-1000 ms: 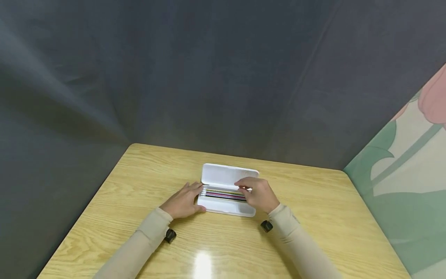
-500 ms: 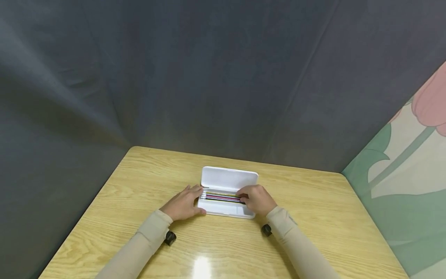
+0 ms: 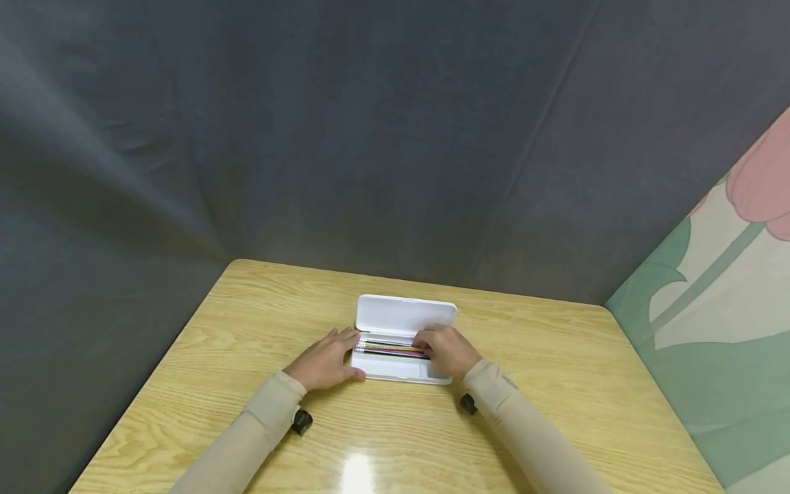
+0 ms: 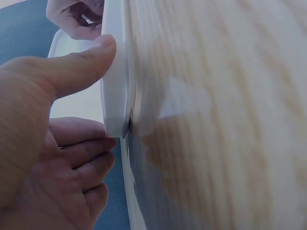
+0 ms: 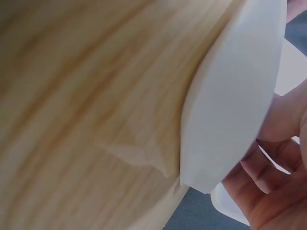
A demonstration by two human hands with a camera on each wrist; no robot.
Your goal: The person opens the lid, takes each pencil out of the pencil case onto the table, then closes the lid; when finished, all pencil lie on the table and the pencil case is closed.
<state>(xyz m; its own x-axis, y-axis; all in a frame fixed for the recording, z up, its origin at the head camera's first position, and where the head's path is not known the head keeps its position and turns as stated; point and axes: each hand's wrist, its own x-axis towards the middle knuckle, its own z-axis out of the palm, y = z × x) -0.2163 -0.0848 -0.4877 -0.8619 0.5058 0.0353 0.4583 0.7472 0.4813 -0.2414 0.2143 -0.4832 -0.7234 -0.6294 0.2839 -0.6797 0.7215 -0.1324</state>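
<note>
Possibly, the pencils (image 3: 390, 351) inside the open case (image 3: 390, 368) may cross if your right hand (image 3: 449, 350), curled there, pinching or not I cannot tell, pushes unevenly, while your left hand (image 3: 324, 359), thumb and fingers apart, braces one end.

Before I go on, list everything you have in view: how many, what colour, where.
Pencil case: one, white, lying open on the table, lid raised at the far side
Pencils: several, too bunched to count, mixed colours including yellow and black, lengthwise in the case
Table: one, light wood grain, under the case
Cloth backdrop: dark blue-grey, behind and left of the table
Floral panel: one, green, pink and off-white, right
Wrist cameras: two, black, one per wrist
Sleeves: two, beige, on both arms
Left hand: one, at the case's left end
Right hand: one, fingers curled at the pencils' right ends
</note>
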